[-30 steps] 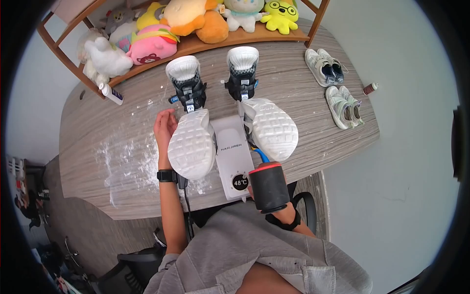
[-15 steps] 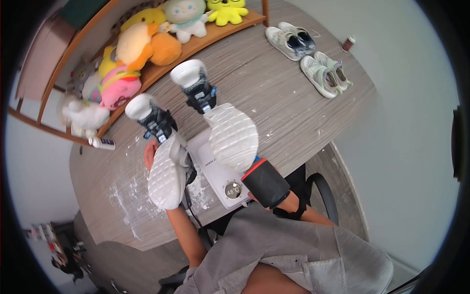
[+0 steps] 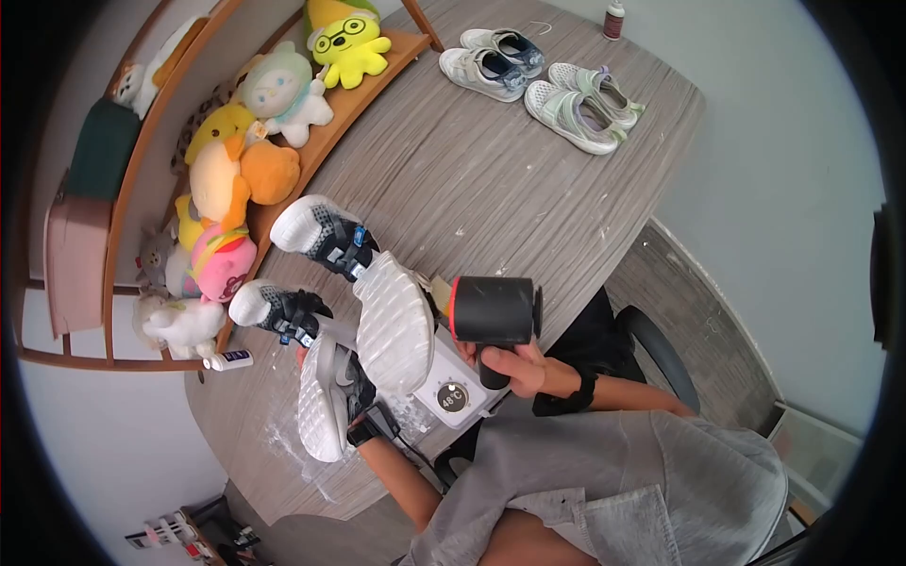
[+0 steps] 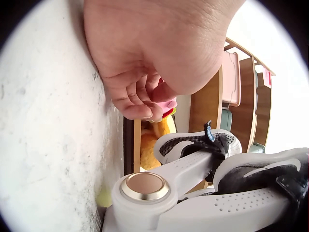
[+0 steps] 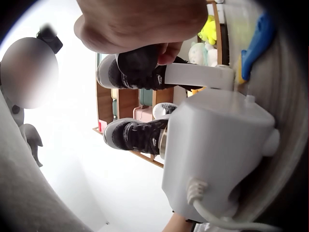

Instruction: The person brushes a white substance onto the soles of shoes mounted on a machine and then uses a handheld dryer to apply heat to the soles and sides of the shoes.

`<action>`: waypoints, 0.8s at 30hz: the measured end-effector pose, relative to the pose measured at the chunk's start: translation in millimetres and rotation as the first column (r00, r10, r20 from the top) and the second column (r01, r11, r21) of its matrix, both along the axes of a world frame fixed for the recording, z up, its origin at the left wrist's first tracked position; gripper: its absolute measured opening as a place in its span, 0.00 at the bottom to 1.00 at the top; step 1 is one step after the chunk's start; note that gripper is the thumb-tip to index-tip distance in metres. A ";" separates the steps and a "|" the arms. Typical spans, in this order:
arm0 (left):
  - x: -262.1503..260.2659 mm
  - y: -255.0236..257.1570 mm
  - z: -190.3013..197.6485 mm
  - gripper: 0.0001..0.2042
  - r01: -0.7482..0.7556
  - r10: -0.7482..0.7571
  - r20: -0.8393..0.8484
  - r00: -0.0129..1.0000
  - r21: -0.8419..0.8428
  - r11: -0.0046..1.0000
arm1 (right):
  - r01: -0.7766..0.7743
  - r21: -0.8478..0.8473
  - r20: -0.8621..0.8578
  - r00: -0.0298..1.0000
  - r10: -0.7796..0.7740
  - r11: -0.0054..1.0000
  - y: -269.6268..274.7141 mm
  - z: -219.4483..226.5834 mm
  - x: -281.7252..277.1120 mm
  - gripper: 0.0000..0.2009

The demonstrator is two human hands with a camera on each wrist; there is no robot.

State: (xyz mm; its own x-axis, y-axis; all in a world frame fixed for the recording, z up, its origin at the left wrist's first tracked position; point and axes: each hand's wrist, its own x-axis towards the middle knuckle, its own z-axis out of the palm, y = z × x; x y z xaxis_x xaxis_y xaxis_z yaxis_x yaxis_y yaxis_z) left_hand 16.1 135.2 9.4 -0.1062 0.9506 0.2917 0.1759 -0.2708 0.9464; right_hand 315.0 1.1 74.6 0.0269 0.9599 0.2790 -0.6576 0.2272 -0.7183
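Observation:
My right hand grips the handle of a black hair dryer with a red rim, held above the near end of a white shoe dryer. Its round display reads 48°C. Black-and-white shoes sit on the dryer's arms; the near two, a right sole and a left sole, face up toward my head. In the left wrist view my left hand hangs loosely curled beside the dryer's arm, holding nothing. The left shoe hides most of that hand in the head view.
Plush toys fill a wooden shelf at the far left, with a white bottle below. Two pairs of light shoes and a brown bottle stand at the far side. A blue-handled brush lies by the dryer.
The head view has swung round, shifting the shelf left and down. The hair dryer has turned sideways, bringing its handle and my right fingers into view. The left hand stays behind the left shoe.

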 end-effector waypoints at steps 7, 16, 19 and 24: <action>18.9 6.6 -3.7 0.10 0.101 -0.101 -0.080 0.992 -0.001 0.995 | -0.234 -0.117 -0.257 0.946 0.198 0.965 30.0 19.5 22.9 0.16; 18.3 -10.7 -8.1 0.10 0.185 -0.183 -0.140 0.973 0.000 0.983 | -0.379 -0.240 -0.146 0.924 0.352 0.894 69.6 5.0 39.5 0.20; 17.0 -5.8 -6.8 0.10 0.202 -0.199 -0.156 0.968 0.004 0.979 | -0.399 -0.264 -0.202 0.913 0.354 0.878 76.9 7.1 39.4 0.20; 15.6 -11.0 -8.6 0.10 0.228 -0.224 -0.176 0.959 0.001 0.974 | -0.472 -0.260 -0.330 0.863 0.382 0.842 75.7 0.2 39.8 0.21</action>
State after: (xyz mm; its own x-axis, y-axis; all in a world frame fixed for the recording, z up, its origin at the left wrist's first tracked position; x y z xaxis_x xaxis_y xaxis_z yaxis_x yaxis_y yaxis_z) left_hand 31.6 124.2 0.7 0.1643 0.9375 0.3068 0.2686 -0.3418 0.9006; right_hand 354.7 76.9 74.8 -0.3804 0.9248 -0.0050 -0.8034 -0.3331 -0.4936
